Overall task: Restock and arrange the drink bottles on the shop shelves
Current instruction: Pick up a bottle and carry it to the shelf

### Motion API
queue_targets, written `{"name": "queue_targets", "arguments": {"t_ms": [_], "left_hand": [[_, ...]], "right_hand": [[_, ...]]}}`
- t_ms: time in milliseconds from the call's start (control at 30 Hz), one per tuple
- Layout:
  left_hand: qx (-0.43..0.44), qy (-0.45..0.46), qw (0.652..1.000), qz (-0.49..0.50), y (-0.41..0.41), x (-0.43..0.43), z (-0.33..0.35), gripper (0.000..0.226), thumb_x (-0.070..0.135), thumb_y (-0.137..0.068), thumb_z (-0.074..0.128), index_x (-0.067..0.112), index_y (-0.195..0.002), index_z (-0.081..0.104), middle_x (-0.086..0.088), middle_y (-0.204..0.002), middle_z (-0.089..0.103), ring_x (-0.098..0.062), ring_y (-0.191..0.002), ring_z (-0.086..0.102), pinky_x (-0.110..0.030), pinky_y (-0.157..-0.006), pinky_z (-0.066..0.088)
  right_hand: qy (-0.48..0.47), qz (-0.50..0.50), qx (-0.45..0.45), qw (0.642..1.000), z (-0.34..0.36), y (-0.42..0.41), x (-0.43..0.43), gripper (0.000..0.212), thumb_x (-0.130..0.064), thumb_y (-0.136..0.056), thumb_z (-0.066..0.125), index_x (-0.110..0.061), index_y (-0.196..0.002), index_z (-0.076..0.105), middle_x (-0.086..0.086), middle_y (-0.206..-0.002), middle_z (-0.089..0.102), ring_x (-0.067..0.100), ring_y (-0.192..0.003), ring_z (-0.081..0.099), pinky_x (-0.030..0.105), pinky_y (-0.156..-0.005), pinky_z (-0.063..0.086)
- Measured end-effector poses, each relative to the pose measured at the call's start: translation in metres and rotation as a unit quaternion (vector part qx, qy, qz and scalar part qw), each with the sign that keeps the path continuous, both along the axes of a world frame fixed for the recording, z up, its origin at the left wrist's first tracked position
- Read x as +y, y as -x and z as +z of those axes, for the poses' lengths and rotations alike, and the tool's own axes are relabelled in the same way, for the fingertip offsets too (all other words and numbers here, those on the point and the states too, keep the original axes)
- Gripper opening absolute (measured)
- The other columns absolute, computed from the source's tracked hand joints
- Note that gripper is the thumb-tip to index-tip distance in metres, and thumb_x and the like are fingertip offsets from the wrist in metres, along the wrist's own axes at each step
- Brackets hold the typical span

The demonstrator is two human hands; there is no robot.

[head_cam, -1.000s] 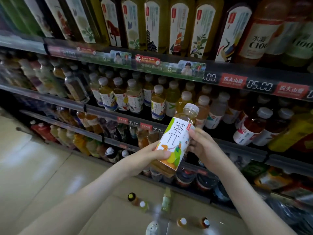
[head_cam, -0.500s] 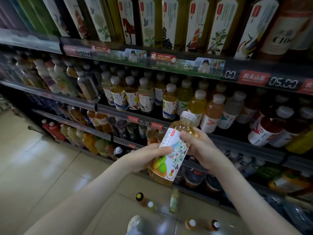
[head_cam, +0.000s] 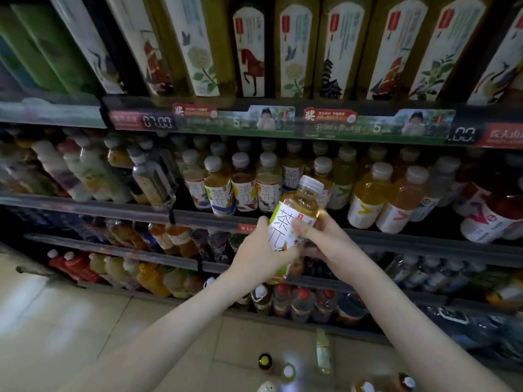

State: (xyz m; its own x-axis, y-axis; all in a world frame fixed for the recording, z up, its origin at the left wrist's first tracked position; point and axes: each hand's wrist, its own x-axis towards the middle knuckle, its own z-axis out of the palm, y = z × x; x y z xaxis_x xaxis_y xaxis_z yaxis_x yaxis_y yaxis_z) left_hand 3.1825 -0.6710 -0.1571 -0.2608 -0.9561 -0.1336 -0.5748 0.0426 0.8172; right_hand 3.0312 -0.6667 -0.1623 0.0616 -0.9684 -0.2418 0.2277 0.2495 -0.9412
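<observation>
Amber tea bottle (head_cam: pixel 293 222), at frame centre, has risen to the middle shelf (head_cam: pixel 198 216) since a second ago, label turned forward. Left hand (head_cam: pixel 260 258) and right hand (head_cam: pixel 322 239) both grip it, seemingly ready for shelving.

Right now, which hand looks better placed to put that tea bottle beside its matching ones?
Probably the left. The left hand wraps the tea bottle low on its body, and the matching bottles stand up-left, on its side. The right hand only grips the upper label.
</observation>
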Motion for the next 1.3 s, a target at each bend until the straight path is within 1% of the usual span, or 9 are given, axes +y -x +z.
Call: {"name": "queue_targets", "arguments": {"t_ms": [167,300,400,533,667,767,1033,1167,1300], "left_hand": [[-0.025,-0.021,0.997,-0.069,-0.029,-0.026,-0.002,0.054,0.048,-0.078,0.07,0.019,-0.11,0.039,0.004,-0.099,0.061,-0.01,-0.087,0.062,-0.031,-0.071,0.055],[0.114,-0.178,0.966,-0.146,-0.05,-0.049,-0.006,0.068,0.044,-0.08,0.072,0.033,-0.132,0.03,0.004,-0.119,0.061,-0.012,-0.099,0.066,-0.036,-0.089,0.055],[0.124,-0.239,0.944,-0.193,-0.05,-0.055,-0.016,0.072,0.037,-0.081,0.074,0.03,-0.135,0.028,0.004,-0.122,0.06,-0.012,-0.102,0.066,-0.035,-0.089,0.055],[0.073,-0.163,0.968,-0.175,-0.035,-0.046,-0.032,0.069,0.048,-0.079,0.072,0.027,-0.134,0.036,0.013,-0.11,0.062,-0.006,-0.095,0.065,-0.028,-0.085,0.055],[-0.035,-0.029,0.978,-0.201,-0.022,-0.046,-0.04,0.074,0.053,-0.078,0.069,0.03,-0.135,0.029,0.011,-0.109,0.059,-0.011,-0.098,0.06,-0.029,-0.081,0.052],[-0.108,0.091,0.964,-0.224,-0.014,-0.052,-0.041,0.076,0.053,-0.078,0.069,0.027,-0.136,0.028,0.005,-0.109,0.059,-0.018,-0.097,0.058,-0.03,-0.071,0.043],[-0.1,0.145,0.961,-0.213,-0.001,-0.061,-0.041,0.08,0.05,-0.076,0.07,0.025,-0.137,0.026,-0.002,-0.11,0.059,-0.023,-0.098,0.056,-0.032,-0.073,0.044],[-0.102,0.2,0.958,-0.178,-0.002,-0.067,-0.046,0.084,0.052,-0.073,0.07,0.023,-0.139,0.028,-0.004,-0.115,0.056,-0.023,-0.107,0.051,-0.035,-0.083,0.046],[-0.163,0.309,0.923,-0.16,-0.005,-0.078,-0.051,0.086,0.061,-0.07,0.068,0.02,-0.137,0.033,-0.004,-0.114,0.056,-0.025,-0.106,0.053,-0.04,-0.089,0.045]], "right_hand": [[-0.007,-0.051,0.043,0.998,-0.009,-0.03,-0.017,0.03,-0.022,-0.084,0.071,-0.018,-0.111,0.061,0.004,-0.102,0.073,0.016,-0.089,0.072,0.029,-0.066,0.056],[-0.014,-0.049,-0.004,0.999,-0.015,-0.03,-0.012,0.047,-0.029,-0.078,0.07,-0.011,-0.12,0.058,0.01,-0.104,0.073,0.025,-0.093,0.071,0.034,-0.068,0.057],[-0.019,-0.065,-0.012,0.998,-0.023,-0.031,-0.007,0.06,-0.032,-0.071,0.072,-0.01,-0.124,0.056,0.012,-0.109,0.071,0.029,-0.099,0.068,0.043,-0.08,0.056],[-0.031,-0.085,-0.009,0.996,-0.033,-0.028,-0.003,0.054,-0.031,-0.077,0.073,-0.012,-0.125,0.056,0.013,-0.113,0.069,0.031,-0.104,0.066,0.054,-0.095,0.048],[-0.031,-0.1,0.046,0.993,-0.025,-0.015,-0.004,0.042,-0.027,-0.086,0.067,-0.018,-0.125,0.053,0.006,-0.116,0.069,0.019,-0.102,0.068,0.032,-0.081,0.055],[-0.023,-0.109,0.056,0.992,-0.02,-0.002,-0.004,0.037,-0.027,-0.087,0.066,-0.018,-0.122,0.057,0.006,-0.111,0.071,0.019,-0.1,0.068,0.036,-0.08,0.057],[-0.041,-0.096,0.135,0.985,-0.007,0.01,-0.016,0.055,-0.019,-0.074,0.081,-0.026,-0.12,0.054,-0.001,-0.106,0.072,0.018,-0.096,0.069,0.041,-0.078,0.059],[-0.031,-0.09,0.084,0.992,-0.002,0.013,-0.02,0.051,-0.026,-0.074,0.079,-0.022,-0.12,0.058,0.004,-0.111,0.071,0.022,-0.103,0.067,0.048,-0.082,0.057],[-0.014,-0.102,0.055,0.993,-0.001,0.009,-0.024,0.035,-0.022,-0.078,0.075,-0.019,-0.111,0.064,0.008,-0.109,0.071,0.025,-0.101,0.067,0.049,-0.079,0.057]]}}
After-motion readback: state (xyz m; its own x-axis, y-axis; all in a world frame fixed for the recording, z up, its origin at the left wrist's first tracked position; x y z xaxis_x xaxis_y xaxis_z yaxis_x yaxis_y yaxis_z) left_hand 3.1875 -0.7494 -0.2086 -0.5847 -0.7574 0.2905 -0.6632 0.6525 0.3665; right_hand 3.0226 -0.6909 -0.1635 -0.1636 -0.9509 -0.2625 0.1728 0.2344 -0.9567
